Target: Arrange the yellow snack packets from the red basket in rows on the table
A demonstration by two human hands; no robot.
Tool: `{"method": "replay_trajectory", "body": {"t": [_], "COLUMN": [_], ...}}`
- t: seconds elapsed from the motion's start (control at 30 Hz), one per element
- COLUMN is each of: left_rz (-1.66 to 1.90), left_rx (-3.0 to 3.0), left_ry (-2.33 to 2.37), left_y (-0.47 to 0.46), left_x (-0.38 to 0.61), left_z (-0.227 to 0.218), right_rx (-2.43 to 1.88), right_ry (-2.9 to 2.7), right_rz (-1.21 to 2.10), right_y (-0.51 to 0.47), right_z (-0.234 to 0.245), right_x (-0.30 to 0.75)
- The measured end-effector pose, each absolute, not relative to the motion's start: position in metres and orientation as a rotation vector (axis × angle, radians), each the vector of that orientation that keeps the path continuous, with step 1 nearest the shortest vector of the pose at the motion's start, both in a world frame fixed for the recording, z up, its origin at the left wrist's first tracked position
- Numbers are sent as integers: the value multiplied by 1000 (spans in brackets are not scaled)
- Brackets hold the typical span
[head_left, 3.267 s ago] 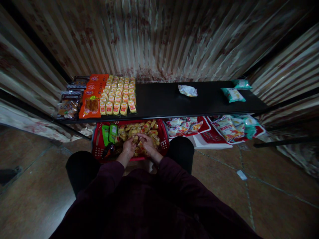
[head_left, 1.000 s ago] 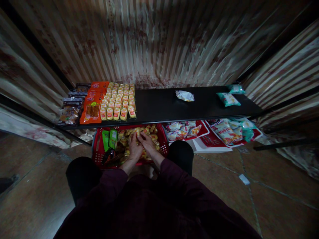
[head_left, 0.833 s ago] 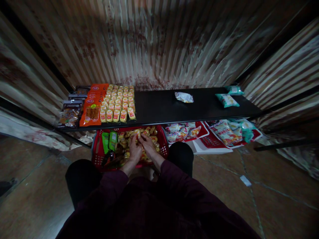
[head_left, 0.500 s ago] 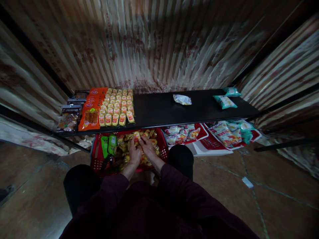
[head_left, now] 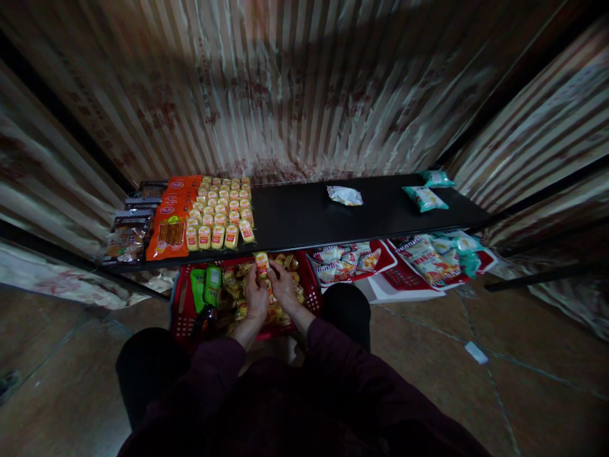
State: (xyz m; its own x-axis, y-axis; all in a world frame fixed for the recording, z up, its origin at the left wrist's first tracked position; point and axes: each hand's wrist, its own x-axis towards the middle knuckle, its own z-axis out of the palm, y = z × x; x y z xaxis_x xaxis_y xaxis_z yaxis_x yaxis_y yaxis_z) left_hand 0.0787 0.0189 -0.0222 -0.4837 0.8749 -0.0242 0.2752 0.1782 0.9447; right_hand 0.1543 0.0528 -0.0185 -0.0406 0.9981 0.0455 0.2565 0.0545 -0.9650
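Observation:
Between my two hands is a small yellow wrapped snack cake (head_left: 261,264) with a red and white label, held upright over a red basket (head_left: 311,285). My left hand (head_left: 257,297) is closed on its left side, and my right hand (head_left: 284,285) pinches its lower right side. Many similar wrapped cakes lie loose in the basket under my hands, along with green packets (head_left: 212,285) at its left. Just above, on the black shelf (head_left: 295,216), rows of the same yellow cakes (head_left: 217,236) stand close together.
Left of the rows lie orange snack bags (head_left: 172,231) and dark packets (head_left: 126,238). A white packet (head_left: 345,195) and teal packets (head_left: 425,198) rest farther right. Two more red baskets (head_left: 394,259) of packets sit under the shelf. My knees flank the near basket; striped curtains surround the shelf.
The snack cake has come up slightly above my fingertips, showing more of its label, near the shelf's front edge. The camera view has tilted a little; both hands still hold the cake.

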Motion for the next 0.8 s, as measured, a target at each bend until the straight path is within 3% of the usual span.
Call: {"method": "replay_trajectory", "body": {"t": [0.8], "left_rz": [1345], "left_rx": [1066], "left_ry": [1863], "left_y": [55], "left_x": [81], "left_z": [-8], "right_rx": [-1346], "right_ry": [-1499], "right_rz": [939], "right_y": [82], "right_z": [-13], "right_x": [159]}}
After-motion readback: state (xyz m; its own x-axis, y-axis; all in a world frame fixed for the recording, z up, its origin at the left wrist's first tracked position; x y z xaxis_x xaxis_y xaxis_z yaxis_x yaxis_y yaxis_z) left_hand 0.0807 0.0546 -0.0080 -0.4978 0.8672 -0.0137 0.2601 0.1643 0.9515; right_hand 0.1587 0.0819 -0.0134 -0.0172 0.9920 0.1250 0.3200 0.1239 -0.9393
